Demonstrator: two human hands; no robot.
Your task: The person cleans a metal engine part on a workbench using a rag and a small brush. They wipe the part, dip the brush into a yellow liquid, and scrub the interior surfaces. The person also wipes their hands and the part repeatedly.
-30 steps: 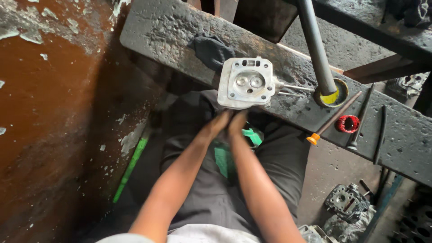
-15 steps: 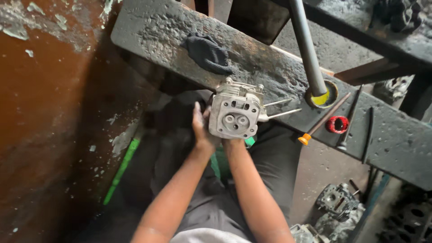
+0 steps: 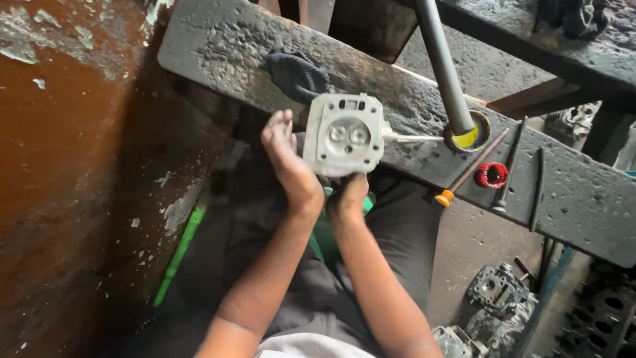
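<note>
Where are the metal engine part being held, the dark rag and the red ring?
metal engine part (image 3: 344,136), head view, flat face.
dark rag (image 3: 297,74), head view, middle.
red ring (image 3: 491,175), head view, rim.

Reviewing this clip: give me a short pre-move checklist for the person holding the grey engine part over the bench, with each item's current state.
1. Both hands on the cylinder head: ok, left hand at its side, right hand beneath.
2. Valve face towards the camera: ok.
3. Studs clear of the pipe: cannot tell, the tips end close by.
4. Screwdriver within reach on the bench: ok.
5. Dark cloth clear of the part: cannot tell, edges overlap in this view.
</note>
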